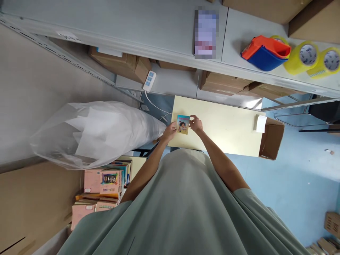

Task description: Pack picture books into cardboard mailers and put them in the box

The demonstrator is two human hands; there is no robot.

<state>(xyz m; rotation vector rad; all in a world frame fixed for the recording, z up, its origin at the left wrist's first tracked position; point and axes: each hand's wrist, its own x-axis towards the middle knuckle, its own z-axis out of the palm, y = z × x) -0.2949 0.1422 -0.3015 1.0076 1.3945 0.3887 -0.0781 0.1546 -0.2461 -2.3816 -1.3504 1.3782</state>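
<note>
A small picture book [183,124] with a blue top, a yellow lower part and a cartoon figure on its cover is over the left end of the cream table [228,129]. My left hand [170,131] grips its left edge, thumb and fingers closed there. At the opposite edge, my right hand [196,124] pinches the book with curled fingers. The cover faces up towards me. Whether the book rests on the table or is slightly lifted, I cannot tell.
A big clear bag of white sheets [106,132] bulges at the left, above stacked books [108,180]. An open cardboard box [271,139] adjoins the table's right end. The shelf [159,32] ahead carries a tape dispenser [265,53] and tape rolls [301,58]; a power strip [149,80] lies below.
</note>
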